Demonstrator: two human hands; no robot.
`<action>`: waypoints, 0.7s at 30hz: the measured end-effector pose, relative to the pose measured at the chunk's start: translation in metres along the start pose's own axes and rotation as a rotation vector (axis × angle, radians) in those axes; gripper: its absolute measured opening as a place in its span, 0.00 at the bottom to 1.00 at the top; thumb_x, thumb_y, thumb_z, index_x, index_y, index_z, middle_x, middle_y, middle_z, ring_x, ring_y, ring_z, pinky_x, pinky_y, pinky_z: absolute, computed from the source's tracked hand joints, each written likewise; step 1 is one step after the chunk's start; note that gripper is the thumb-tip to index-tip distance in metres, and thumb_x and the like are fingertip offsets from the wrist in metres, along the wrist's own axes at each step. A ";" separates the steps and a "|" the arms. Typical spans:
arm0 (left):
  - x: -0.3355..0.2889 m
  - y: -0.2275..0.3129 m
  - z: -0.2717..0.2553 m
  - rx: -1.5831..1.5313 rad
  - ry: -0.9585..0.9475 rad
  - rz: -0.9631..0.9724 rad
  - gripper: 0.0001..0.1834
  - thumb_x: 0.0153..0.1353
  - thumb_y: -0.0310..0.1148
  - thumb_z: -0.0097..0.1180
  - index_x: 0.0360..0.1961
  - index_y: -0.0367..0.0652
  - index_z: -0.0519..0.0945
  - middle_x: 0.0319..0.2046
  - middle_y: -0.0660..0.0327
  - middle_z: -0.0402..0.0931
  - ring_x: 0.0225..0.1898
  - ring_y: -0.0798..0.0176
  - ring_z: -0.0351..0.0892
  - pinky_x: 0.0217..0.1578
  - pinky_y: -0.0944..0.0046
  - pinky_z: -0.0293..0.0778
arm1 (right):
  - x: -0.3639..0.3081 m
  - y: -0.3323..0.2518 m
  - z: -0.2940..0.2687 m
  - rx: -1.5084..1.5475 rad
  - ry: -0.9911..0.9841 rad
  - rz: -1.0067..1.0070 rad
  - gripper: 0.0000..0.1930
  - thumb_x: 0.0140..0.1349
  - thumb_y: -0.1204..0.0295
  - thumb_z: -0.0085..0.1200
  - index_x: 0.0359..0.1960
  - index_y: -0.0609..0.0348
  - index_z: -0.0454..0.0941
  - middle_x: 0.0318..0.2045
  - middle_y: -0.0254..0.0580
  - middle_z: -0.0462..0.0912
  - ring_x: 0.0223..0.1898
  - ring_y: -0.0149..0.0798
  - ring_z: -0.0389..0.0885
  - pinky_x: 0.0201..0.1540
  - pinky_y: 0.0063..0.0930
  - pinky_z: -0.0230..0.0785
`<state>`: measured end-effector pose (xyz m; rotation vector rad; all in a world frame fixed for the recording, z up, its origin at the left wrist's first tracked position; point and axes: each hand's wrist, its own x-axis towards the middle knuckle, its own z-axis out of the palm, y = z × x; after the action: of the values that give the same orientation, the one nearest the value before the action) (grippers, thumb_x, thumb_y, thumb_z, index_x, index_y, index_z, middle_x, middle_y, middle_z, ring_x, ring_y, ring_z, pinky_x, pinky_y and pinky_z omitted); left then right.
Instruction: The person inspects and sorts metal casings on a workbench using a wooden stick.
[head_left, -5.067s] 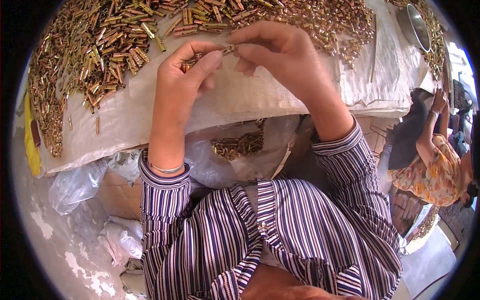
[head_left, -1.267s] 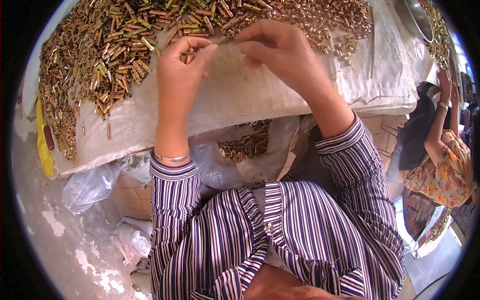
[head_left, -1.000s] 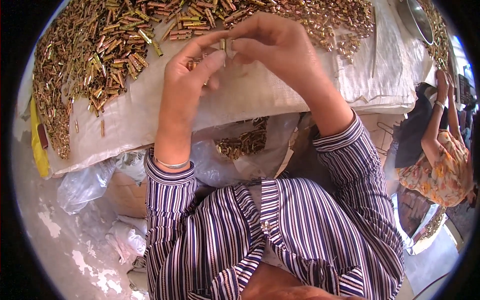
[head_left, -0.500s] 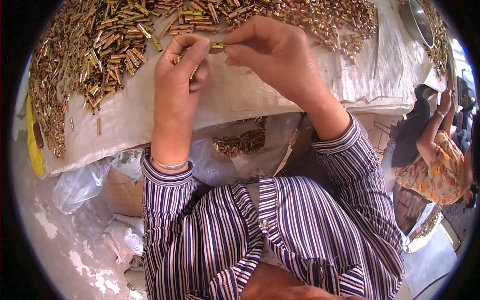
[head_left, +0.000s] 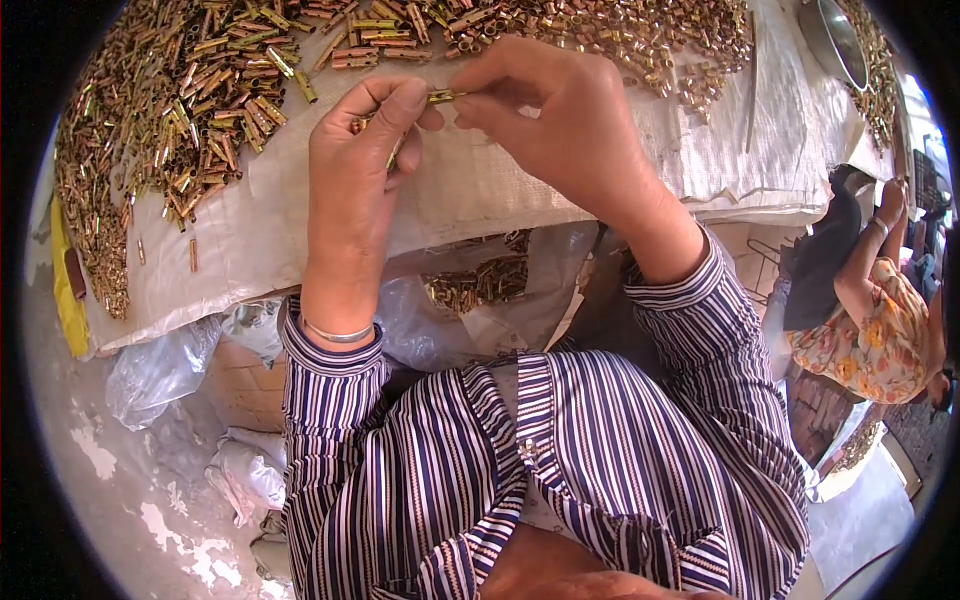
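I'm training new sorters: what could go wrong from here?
Small tube: it sits at the left hand's fingertips, so it might slip.
Extra metal pieces: tucked in that same hand, they might spill if its grip loosens.
Lone tube: lying apart from the pile, toward the near edge, it could get knocked off.

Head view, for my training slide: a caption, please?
A small golden tube bridges left hand and right hand over a pale sheet heaped with metal pieces.
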<state>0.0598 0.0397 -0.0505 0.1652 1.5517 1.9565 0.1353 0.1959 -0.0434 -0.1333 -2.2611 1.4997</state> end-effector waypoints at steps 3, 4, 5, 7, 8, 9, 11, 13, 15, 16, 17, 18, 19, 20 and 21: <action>-0.001 0.002 0.002 0.020 0.000 -0.001 0.09 0.59 0.36 0.59 0.34 0.42 0.79 0.25 0.64 0.78 0.18 0.81 0.62 0.17 0.80 0.51 | 0.000 0.000 -0.002 -0.065 -0.010 -0.027 0.06 0.49 0.75 0.59 0.30 0.61 0.80 0.22 0.45 0.81 0.22 0.38 0.81 0.26 0.26 0.71; -0.002 0.004 0.004 0.050 0.006 -0.003 0.08 0.59 0.36 0.59 0.34 0.42 0.79 0.24 0.65 0.77 0.18 0.81 0.62 0.17 0.80 0.51 | 0.000 0.001 -0.002 -0.033 -0.002 -0.057 0.06 0.49 0.76 0.60 0.31 0.62 0.80 0.22 0.43 0.81 0.22 0.36 0.81 0.26 0.25 0.71; -0.003 0.006 0.005 0.080 0.012 -0.004 0.08 0.59 0.35 0.59 0.33 0.43 0.79 0.24 0.65 0.77 0.18 0.81 0.62 0.17 0.80 0.51 | 0.000 0.002 -0.003 -0.002 0.006 -0.088 0.07 0.50 0.76 0.60 0.31 0.62 0.80 0.22 0.41 0.82 0.22 0.34 0.81 0.26 0.24 0.72; -0.007 0.010 0.000 0.102 -0.017 -0.003 0.08 0.58 0.35 0.60 0.33 0.43 0.79 0.23 0.66 0.77 0.18 0.81 0.62 0.17 0.80 0.51 | 0.000 0.004 -0.003 0.203 -0.097 0.012 0.07 0.51 0.77 0.61 0.32 0.63 0.79 0.22 0.38 0.82 0.23 0.31 0.80 0.26 0.23 0.72; -0.010 0.012 -0.003 0.123 -0.050 -0.001 0.08 0.58 0.35 0.60 0.32 0.43 0.79 0.23 0.66 0.76 0.18 0.81 0.62 0.16 0.80 0.52 | 0.000 0.004 -0.003 0.402 -0.199 0.111 0.07 0.52 0.78 0.61 0.33 0.63 0.79 0.22 0.36 0.82 0.23 0.28 0.79 0.27 0.21 0.72; -0.011 0.013 -0.005 0.120 -0.063 0.004 0.08 0.58 0.35 0.60 0.32 0.43 0.79 0.23 0.66 0.76 0.18 0.81 0.62 0.16 0.80 0.52 | 0.000 0.002 -0.007 0.392 -0.191 0.108 0.07 0.52 0.78 0.61 0.33 0.63 0.79 0.22 0.36 0.82 0.23 0.28 0.79 0.27 0.21 0.72; -0.015 0.014 -0.009 0.087 -0.215 -0.075 0.09 0.56 0.35 0.62 0.31 0.42 0.78 0.23 0.66 0.76 0.17 0.80 0.62 0.16 0.79 0.53 | 0.000 -0.003 -0.015 0.724 -0.502 0.240 0.07 0.54 0.79 0.61 0.34 0.64 0.79 0.24 0.34 0.81 0.24 0.24 0.78 0.27 0.18 0.72; -0.024 0.014 -0.003 0.016 -0.245 -0.082 0.09 0.55 0.36 0.62 0.30 0.42 0.78 0.23 0.67 0.75 0.16 0.80 0.61 0.16 0.79 0.54 | -0.002 -0.002 -0.016 0.799 -0.562 0.223 0.06 0.55 0.79 0.60 0.35 0.65 0.79 0.24 0.35 0.81 0.24 0.25 0.79 0.27 0.17 0.73; -0.028 0.011 0.003 -0.051 -0.266 -0.091 0.10 0.55 0.36 0.63 0.29 0.42 0.77 0.23 0.67 0.75 0.15 0.80 0.61 0.16 0.79 0.54 | -0.005 -0.009 -0.015 0.929 -0.652 0.338 0.07 0.53 0.82 0.61 0.35 0.67 0.78 0.29 0.39 0.81 0.27 0.28 0.80 0.30 0.19 0.75; -0.030 0.008 0.004 -0.062 -0.250 -0.016 0.10 0.57 0.36 0.61 0.29 0.41 0.77 0.22 0.68 0.74 0.15 0.80 0.61 0.16 0.79 0.54 | -0.006 -0.013 -0.013 0.917 -0.640 0.341 0.06 0.54 0.81 0.60 0.34 0.67 0.78 0.29 0.39 0.81 0.26 0.29 0.80 0.29 0.18 0.74; -0.030 0.006 0.005 -0.073 -0.235 0.060 0.10 0.58 0.36 0.60 0.30 0.41 0.76 0.22 0.68 0.73 0.16 0.80 0.61 0.16 0.80 0.54 | -0.005 -0.013 -0.012 0.915 -0.638 0.337 0.06 0.54 0.81 0.60 0.34 0.67 0.78 0.29 0.39 0.81 0.26 0.29 0.80 0.29 0.18 0.74; -0.029 0.005 0.005 -0.071 -0.241 0.063 0.10 0.58 0.36 0.60 0.30 0.41 0.76 0.22 0.68 0.73 0.16 0.80 0.61 0.16 0.80 0.54 | -0.005 -0.013 -0.012 0.908 -0.616 0.319 0.05 0.56 0.79 0.59 0.34 0.66 0.78 0.29 0.38 0.81 0.27 0.28 0.80 0.28 0.19 0.74; -0.025 0.006 0.005 -0.100 -0.223 0.015 0.09 0.59 0.36 0.58 0.30 0.41 0.75 0.22 0.68 0.72 0.17 0.80 0.61 0.16 0.80 0.54 | -0.004 -0.012 -0.012 0.899 -0.593 0.301 0.05 0.59 0.77 0.58 0.34 0.66 0.78 0.28 0.37 0.81 0.27 0.27 0.80 0.28 0.20 0.74; -0.020 0.006 0.005 -0.129 -0.207 -0.033 0.09 0.60 0.36 0.57 0.30 0.41 0.75 0.22 0.68 0.72 0.17 0.80 0.62 0.16 0.81 0.54 | -0.003 -0.011 -0.013 0.894 -0.586 0.295 0.05 0.59 0.77 0.58 0.34 0.66 0.78 0.28 0.37 0.81 0.27 0.27 0.80 0.28 0.20 0.74; -0.015 0.008 0.003 -0.153 -0.187 -0.078 0.09 0.61 0.36 0.56 0.31 0.41 0.74 0.22 0.68 0.72 0.18 0.80 0.63 0.15 0.81 0.54 | 0.001 -0.007 -0.012 0.740 -0.458 0.242 0.05 0.59 0.76 0.57 0.32 0.65 0.78 0.27 0.37 0.81 0.25 0.29 0.80 0.27 0.21 0.74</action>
<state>0.0698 0.0336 -0.0383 0.2140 1.2659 1.9300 0.1406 0.2039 -0.0334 0.1819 -1.8668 2.6104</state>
